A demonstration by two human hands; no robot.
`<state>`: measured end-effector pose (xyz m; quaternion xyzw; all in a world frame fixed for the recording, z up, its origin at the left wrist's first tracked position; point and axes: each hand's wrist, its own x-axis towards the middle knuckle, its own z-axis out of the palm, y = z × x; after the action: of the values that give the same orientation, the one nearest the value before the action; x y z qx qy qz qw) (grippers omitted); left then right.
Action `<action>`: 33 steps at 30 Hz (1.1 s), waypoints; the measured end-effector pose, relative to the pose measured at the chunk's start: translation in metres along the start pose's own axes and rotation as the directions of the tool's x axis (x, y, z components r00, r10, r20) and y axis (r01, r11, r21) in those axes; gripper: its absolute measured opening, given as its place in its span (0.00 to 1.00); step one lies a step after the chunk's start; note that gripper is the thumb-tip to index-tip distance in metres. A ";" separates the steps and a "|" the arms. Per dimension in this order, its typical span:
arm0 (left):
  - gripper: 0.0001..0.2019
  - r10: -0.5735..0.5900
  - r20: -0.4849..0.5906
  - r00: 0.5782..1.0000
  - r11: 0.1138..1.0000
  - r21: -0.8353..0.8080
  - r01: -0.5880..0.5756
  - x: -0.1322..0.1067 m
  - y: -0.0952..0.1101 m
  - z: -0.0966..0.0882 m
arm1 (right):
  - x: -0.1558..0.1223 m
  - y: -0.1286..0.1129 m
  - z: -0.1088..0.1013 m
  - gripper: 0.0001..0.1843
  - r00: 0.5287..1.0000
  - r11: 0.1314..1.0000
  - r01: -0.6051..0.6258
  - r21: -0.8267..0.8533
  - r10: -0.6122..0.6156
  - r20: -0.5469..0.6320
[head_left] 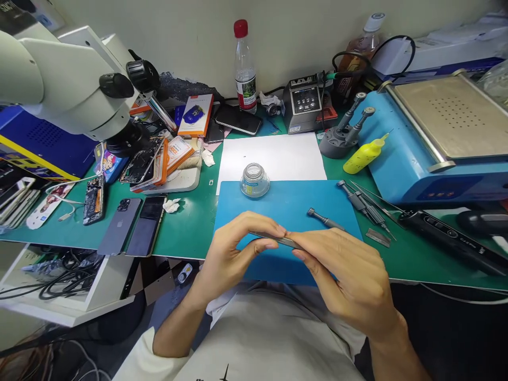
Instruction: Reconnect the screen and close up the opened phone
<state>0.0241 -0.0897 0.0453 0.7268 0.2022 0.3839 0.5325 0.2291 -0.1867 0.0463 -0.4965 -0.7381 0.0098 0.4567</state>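
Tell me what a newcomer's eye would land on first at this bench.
First come the left hand and right hand, meeting at the near edge of the blue mat and pinching a thin metal tool between the fingertips. Behind them a small glass jar stands at the mat's far edge. A large white microscope looms at the upper left, and a blue machine with a metal plate fills the right.

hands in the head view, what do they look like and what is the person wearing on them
Both the left hand and the right hand are bare: no gloves, rings or watch in view. The forearms are uncovered too. A pale, cream short sleeve ends near the left elbow, part of a light shirt with a small dark print at the bottom edge.
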 end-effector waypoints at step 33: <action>0.11 -0.016 0.019 1.000 0.986 -0.167 0.019 -0.009 -0.015 -0.024 | -0.024 0.004 0.000 0.20 0.941 0.844 -0.248 0.475 0.326 -0.089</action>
<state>0.0012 -0.0757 0.0320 0.6811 0.1708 0.3884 0.5967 0.2341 -0.2021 0.0288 -0.4792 -0.5912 0.2101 0.6138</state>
